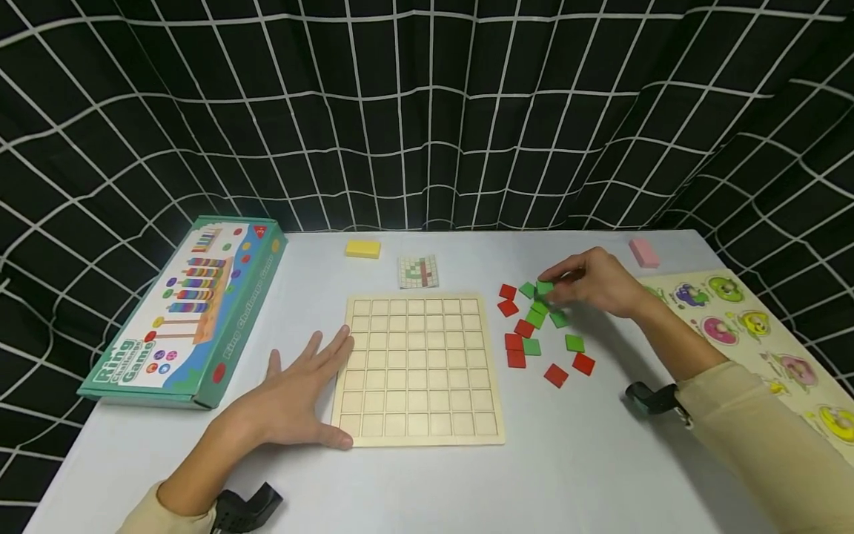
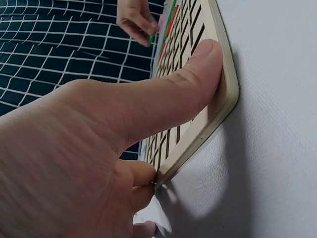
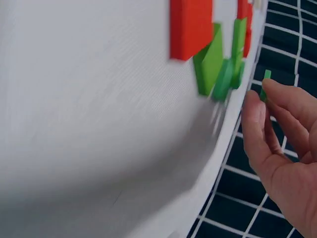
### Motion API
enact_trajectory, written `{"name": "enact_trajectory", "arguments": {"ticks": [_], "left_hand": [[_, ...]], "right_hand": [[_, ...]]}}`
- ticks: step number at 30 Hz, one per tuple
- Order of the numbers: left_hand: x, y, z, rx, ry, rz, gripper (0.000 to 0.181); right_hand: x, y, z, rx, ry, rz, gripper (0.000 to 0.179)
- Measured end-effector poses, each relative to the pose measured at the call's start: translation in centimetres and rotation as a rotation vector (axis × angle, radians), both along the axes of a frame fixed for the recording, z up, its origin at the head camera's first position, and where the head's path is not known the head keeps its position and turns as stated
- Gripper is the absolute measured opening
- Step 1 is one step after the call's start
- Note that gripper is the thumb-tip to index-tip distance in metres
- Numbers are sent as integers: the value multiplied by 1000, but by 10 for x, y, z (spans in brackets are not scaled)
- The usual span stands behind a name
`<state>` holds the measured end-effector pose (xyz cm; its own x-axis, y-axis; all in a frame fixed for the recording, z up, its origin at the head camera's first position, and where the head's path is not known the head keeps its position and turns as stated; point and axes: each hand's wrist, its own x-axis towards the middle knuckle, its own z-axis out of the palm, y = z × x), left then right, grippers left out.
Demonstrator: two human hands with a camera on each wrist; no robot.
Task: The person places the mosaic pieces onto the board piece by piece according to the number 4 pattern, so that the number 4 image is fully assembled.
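A pale wooden grid board point(image 1: 427, 361) lies on the table with its squares bare. My left hand point(image 1: 296, 397) rests along its left side, fingers spread; in the left wrist view the thumb point(image 2: 183, 89) lies on the board's corner. At the board's right, my right hand point(image 1: 594, 282) pinches a green square tile point(image 1: 545, 287) between thumb and fingers. The right wrist view shows this tile edge-on, raised off the table. Below and around that hand are scattered loose green tiles point(image 1: 574, 343) and red tiles point(image 1: 556, 375), some touching one another.
Behind the board lie a small patterned grid card point(image 1: 418, 272) and a yellow block point(image 1: 362, 249). A boxed ring game point(image 1: 193, 311) stands at left. On the right are a pink block point(image 1: 643, 253) and a picture sheet point(image 1: 767, 334), partly under the right arm.
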<state>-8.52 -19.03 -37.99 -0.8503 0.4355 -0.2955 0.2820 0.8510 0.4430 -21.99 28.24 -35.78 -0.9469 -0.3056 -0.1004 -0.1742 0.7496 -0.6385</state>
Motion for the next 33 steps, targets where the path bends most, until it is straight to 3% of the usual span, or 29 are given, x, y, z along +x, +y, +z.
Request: {"name": "enact_trajectory", "arguments": {"ticks": [7,15,33], "left_hand": [[-1,1,2,-9,4,1,135],[-2,1,2,-10,1,6,135],[0,5,0,-8,21,4,136]], "right_hand": [[1,-21,3,-88,-45,0,31],[2,-51,6,-107,-117,-41,28],[0,-107,-1,-151,-179,-23,27]]}}
